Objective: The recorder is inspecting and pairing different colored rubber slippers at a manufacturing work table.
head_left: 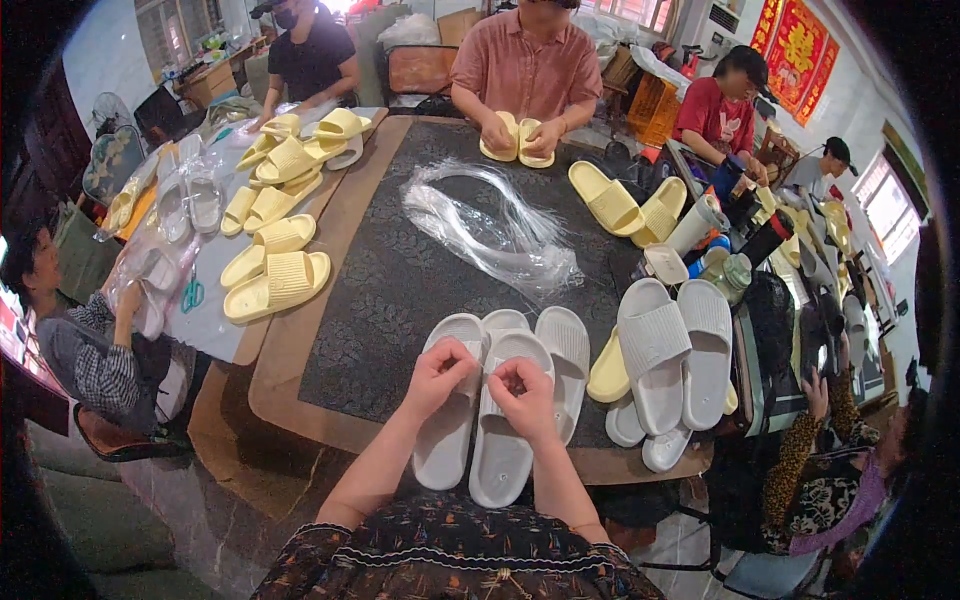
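We had both grips narrow: left hand [441, 378] and right hand [522, 396] pinched above grey slipper pair [503, 466] at near edge of counter [305, 424]; could not tell contents. Step, we judged: likely joining pair. Next move called for steady, aligned slippers.

In front of you: brown-rimmed table with black leaf-patterned top [345, 340]. On it: looped bundle of shiny clear plastic [440, 222], mid-surface; pale-yellow ribbed slippers [607, 203], far right; light-grey ribbed slippers [655, 345] piled nearer you.
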`<act>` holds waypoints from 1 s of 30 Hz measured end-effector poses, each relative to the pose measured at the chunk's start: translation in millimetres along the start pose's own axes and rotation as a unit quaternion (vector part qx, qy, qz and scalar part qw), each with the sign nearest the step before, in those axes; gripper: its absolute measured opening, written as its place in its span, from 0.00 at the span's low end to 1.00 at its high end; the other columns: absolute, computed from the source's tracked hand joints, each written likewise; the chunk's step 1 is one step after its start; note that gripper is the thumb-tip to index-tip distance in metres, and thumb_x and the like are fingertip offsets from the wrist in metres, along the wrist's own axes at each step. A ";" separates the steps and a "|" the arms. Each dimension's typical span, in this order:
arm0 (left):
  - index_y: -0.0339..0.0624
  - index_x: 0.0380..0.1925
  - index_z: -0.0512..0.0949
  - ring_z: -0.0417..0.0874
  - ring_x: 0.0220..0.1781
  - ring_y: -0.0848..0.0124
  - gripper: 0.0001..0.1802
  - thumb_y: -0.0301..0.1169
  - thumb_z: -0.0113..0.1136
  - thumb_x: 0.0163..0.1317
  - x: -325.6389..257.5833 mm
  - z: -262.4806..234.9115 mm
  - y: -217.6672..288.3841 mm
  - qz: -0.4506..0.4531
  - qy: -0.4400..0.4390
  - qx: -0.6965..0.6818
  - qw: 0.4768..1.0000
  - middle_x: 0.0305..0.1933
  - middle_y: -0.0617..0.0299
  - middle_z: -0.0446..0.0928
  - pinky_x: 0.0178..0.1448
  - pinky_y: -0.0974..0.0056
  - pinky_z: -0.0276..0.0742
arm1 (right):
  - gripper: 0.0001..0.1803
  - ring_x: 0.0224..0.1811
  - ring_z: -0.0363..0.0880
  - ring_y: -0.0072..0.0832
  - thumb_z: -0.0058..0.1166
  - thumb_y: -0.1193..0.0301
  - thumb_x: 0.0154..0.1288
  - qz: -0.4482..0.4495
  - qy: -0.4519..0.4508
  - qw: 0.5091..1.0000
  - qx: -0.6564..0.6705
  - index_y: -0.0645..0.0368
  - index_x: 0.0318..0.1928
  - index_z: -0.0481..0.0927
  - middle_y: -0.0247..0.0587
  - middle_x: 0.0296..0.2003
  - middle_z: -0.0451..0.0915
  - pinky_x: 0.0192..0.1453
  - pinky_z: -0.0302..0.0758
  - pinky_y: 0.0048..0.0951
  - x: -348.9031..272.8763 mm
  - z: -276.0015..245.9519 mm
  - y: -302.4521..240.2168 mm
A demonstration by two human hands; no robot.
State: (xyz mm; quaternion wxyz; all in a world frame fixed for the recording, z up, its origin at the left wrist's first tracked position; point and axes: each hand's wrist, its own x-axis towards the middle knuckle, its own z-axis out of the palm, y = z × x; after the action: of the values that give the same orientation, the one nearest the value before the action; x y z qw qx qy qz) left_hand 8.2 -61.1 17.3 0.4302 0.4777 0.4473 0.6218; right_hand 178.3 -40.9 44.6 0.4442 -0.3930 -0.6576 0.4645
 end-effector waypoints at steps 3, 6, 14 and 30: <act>0.39 0.24 0.76 0.70 0.33 0.76 0.05 0.24 0.62 0.54 2.1 1.7 1.3 0.117 -0.066 0.136 0.982 0.28 0.67 0.71 0.38 0.71 0.65 | 0.04 0.25 0.68 0.10 0.60 0.77 0.56 -0.016 0.008 1.000 -0.008 0.60 0.29 0.77 0.25 0.25 0.73 0.28 0.66 0.15 0.3 -3.0 0.1; 0.39 0.23 0.76 0.70 0.33 0.77 0.05 0.24 0.62 0.54 3.1 -0.1 0.8 0.103 -0.056 0.131 0.984 0.28 0.67 0.71 0.38 0.70 0.66 | 0.04 0.25 0.69 0.10 0.60 0.77 0.56 -0.030 0.001 0.999 -0.042 0.60 0.30 0.77 0.26 0.25 0.74 0.29 0.67 0.15 0.8 -3.6 -0.8; 0.38 0.24 0.77 0.72 0.34 0.76 0.04 0.24 0.62 0.55 1.3 -0.1 3.0 0.101 -0.058 0.128 0.985 0.30 0.67 0.73 0.39 0.69 0.68 | 0.04 0.25 0.69 0.10 0.60 0.76 0.57 -0.017 0.002 1.000 -0.005 0.60 0.30 0.77 0.25 0.25 0.74 0.28 0.66 0.15 -0.3 -2.1 5.3; 0.38 0.23 0.79 0.73 0.36 0.70 0.04 0.26 0.64 0.52 0.6 -2.1 -2.2 -0.040 0.008 -0.043 0.998 0.29 0.65 0.75 0.44 0.65 0.68 | 0.05 0.24 0.68 0.11 0.61 0.76 0.55 -0.031 0.003 0.999 -0.038 0.60 0.29 0.77 0.27 0.25 0.73 0.28 0.66 0.15 0.7 -1.4 1.1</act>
State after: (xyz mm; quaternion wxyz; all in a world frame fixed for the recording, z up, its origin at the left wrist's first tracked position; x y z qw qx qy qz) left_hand 6.3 -60.4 15.0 0.4711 0.4354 0.4423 0.6267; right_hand 179.6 -39.6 44.0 0.4453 -0.3901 -0.6854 0.4241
